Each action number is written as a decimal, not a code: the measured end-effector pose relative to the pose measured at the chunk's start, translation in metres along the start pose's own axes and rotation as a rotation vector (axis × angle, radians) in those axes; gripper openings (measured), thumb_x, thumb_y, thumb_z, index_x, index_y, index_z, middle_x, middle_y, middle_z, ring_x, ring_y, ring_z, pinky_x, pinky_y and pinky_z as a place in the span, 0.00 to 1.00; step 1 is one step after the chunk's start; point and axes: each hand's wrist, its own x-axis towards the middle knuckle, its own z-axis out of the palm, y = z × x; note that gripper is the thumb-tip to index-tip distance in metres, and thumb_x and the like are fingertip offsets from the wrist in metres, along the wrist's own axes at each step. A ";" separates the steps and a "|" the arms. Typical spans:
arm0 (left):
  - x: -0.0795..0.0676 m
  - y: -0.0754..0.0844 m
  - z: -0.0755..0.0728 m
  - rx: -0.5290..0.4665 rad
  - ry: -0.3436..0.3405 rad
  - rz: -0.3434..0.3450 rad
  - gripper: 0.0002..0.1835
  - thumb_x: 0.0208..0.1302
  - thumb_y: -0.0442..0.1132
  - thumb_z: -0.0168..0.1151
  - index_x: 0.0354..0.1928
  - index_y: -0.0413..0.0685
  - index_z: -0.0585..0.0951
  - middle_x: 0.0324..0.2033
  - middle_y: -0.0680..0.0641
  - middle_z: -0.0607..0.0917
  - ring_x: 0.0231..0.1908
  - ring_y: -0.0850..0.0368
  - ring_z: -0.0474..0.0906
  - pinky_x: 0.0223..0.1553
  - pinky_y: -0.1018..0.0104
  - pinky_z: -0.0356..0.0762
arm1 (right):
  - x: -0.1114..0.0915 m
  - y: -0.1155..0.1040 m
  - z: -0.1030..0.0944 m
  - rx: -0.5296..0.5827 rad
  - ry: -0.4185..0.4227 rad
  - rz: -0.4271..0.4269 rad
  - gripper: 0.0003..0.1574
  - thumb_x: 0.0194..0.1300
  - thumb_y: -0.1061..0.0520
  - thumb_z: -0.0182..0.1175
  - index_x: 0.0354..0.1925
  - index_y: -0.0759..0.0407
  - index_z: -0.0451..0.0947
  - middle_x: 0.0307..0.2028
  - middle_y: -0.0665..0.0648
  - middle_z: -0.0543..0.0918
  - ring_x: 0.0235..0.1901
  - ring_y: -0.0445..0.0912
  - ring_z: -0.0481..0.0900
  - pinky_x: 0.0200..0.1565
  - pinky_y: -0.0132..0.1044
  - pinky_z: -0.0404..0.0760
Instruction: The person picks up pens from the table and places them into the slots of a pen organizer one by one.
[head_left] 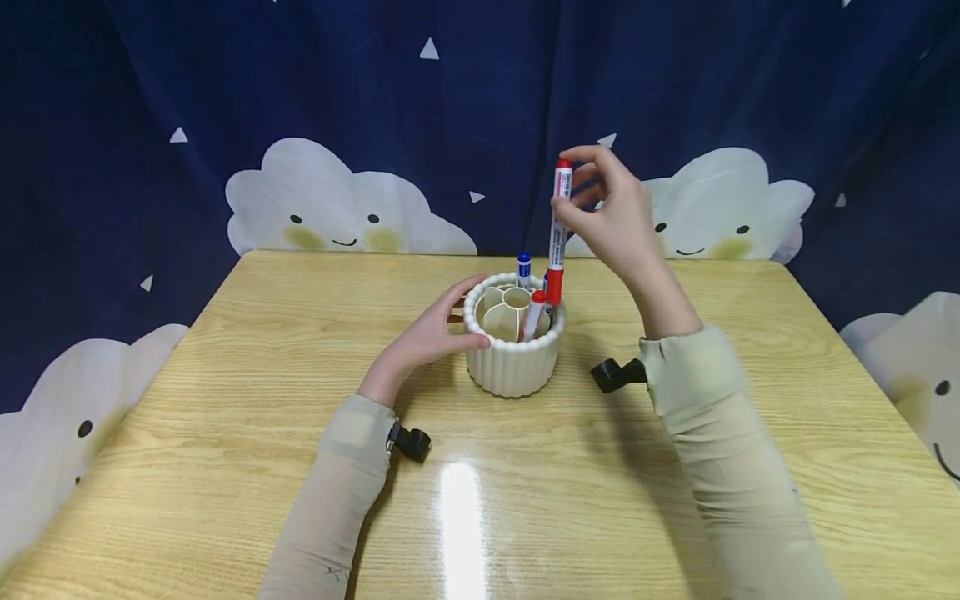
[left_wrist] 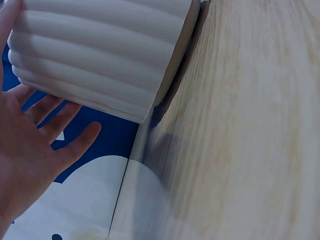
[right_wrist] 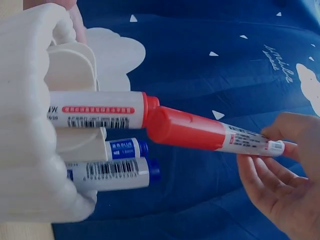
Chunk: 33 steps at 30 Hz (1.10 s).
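Note:
A cream fluted pen holder (head_left: 512, 371) with a beaded rim stands upright on the table, divided inside into compartments. My left hand (head_left: 427, 333) holds it from the left, thumb at the near rim and fingers on the far side. Above its right side, my right hand (head_left: 618, 221) pinches a red whiteboard marker (head_left: 558, 237) near its upper end, the red cap pointing down. Inside the holder stand another red marker (right_wrist: 100, 110) and two blue markers, one upper (right_wrist: 127, 150) and one lower (right_wrist: 117, 172) in the right wrist view. The held cap is close to the standing red marker's end.
The wooden table (head_left: 225, 400) extends around the holder on all sides. Behind it hangs a dark blue curtain (head_left: 360, 83) with white clouds and small triangles. A black wrist camera (head_left: 615, 375) juts from the right sleeve, another (head_left: 414, 444) from the left.

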 end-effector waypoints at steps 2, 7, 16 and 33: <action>0.003 -0.008 0.000 -0.003 0.002 0.000 0.48 0.49 0.37 0.69 0.69 0.50 0.53 0.66 0.47 0.60 0.59 0.47 0.62 0.57 0.54 0.65 | 0.003 -0.002 0.003 0.010 0.023 -0.008 0.26 0.56 0.59 0.60 0.55 0.51 0.70 0.36 0.51 0.74 0.29 0.41 0.76 0.29 0.28 0.78; 0.010 -0.027 0.000 0.011 0.011 0.009 0.49 0.48 0.42 0.70 0.69 0.59 0.53 0.66 0.53 0.59 0.59 0.49 0.63 0.57 0.55 0.66 | 0.011 -0.006 0.010 0.009 0.067 -0.036 0.26 0.56 0.58 0.60 0.54 0.52 0.70 0.35 0.50 0.74 0.29 0.40 0.76 0.29 0.28 0.78; 0.010 -0.030 0.000 0.008 0.022 0.032 0.47 0.48 0.43 0.70 0.69 0.63 0.54 0.65 0.55 0.61 0.58 0.50 0.64 0.56 0.55 0.67 | 0.018 -0.006 0.028 0.037 0.090 -0.085 0.27 0.55 0.57 0.62 0.54 0.52 0.69 0.37 0.51 0.76 0.30 0.38 0.75 0.31 0.27 0.75; 0.009 -0.029 0.000 0.023 0.006 0.029 0.48 0.48 0.48 0.70 0.69 0.64 0.53 0.65 0.58 0.60 0.59 0.53 0.64 0.56 0.57 0.67 | 0.010 0.013 0.051 -0.037 -0.102 -0.160 0.22 0.56 0.58 0.62 0.49 0.57 0.68 0.35 0.55 0.77 0.33 0.42 0.76 0.35 0.32 0.78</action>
